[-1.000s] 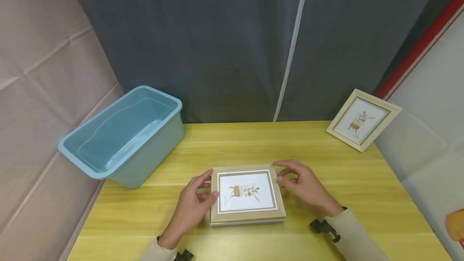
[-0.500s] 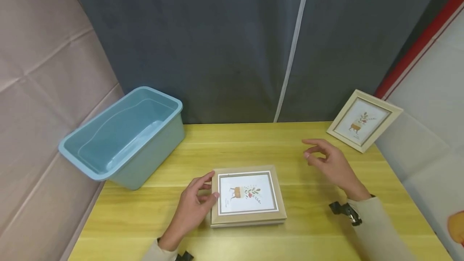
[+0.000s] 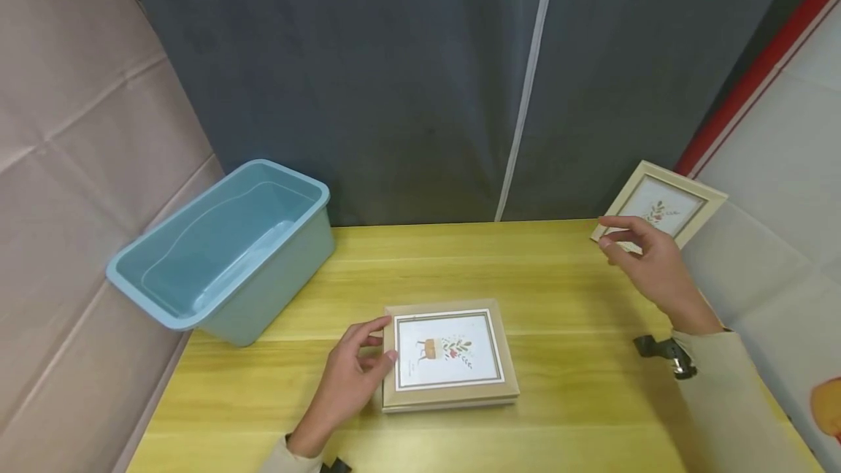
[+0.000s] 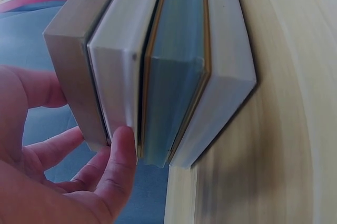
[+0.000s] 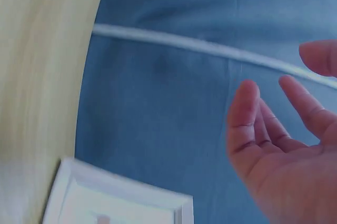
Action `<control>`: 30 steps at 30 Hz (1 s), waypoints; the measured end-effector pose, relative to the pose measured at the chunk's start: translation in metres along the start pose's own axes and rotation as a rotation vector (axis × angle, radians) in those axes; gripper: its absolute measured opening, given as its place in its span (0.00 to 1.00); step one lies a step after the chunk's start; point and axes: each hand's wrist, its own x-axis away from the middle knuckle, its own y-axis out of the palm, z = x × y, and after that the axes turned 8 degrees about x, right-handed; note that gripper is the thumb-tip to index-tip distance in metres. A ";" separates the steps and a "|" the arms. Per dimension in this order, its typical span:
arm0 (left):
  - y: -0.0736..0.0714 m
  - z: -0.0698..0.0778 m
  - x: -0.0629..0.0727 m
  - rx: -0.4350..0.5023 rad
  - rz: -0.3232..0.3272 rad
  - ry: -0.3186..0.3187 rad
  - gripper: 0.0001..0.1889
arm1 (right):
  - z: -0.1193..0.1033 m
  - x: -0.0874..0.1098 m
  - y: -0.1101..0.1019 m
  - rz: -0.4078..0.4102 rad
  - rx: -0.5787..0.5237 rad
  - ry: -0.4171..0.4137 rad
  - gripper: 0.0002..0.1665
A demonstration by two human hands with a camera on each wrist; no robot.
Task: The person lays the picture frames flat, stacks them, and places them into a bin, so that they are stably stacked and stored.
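A stack of several picture frames (image 3: 450, 350) lies on the table, with a tan-bordered floral picture on top. Seen from its end in the left wrist view, the stack has a tan frame (image 4: 73, 71), white frames and a blue one (image 4: 176, 77). My left hand (image 3: 351, 371) touches the stack's left end with loosely bent fingers and thumb. Another cream picture frame (image 3: 670, 203) stands leaning back at the far right corner. My right hand (image 3: 650, 268) overlaps its lower part in the head view; in the right wrist view the fingers hold nothing, apart from the frame (image 5: 126, 182).
A blue plastic tub (image 3: 282, 268) stands at the table's back left. A dark curtain (image 3: 368, 93) hangs behind the wooden table (image 3: 558, 400). A pale cloth (image 3: 59, 239) lines the left side, and an orange object (image 3: 826, 407) shows at the right edge.
My right hand has left the stack's right end and moved right and away to the standing frame. My left hand and the stack stay where they were.
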 end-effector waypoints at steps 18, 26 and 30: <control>-0.002 -0.001 -0.002 0.011 -0.003 -0.021 0.30 | 0.071 -0.041 -0.067 0.291 0.082 0.247 0.21; -0.004 -0.001 -0.001 0.033 -0.005 -0.013 0.29 | 0.102 -0.046 -0.088 0.424 0.198 0.429 0.30; -0.004 -0.002 -0.001 0.041 -0.007 -0.010 0.29 | 0.119 -0.046 -0.092 0.418 0.208 0.410 0.33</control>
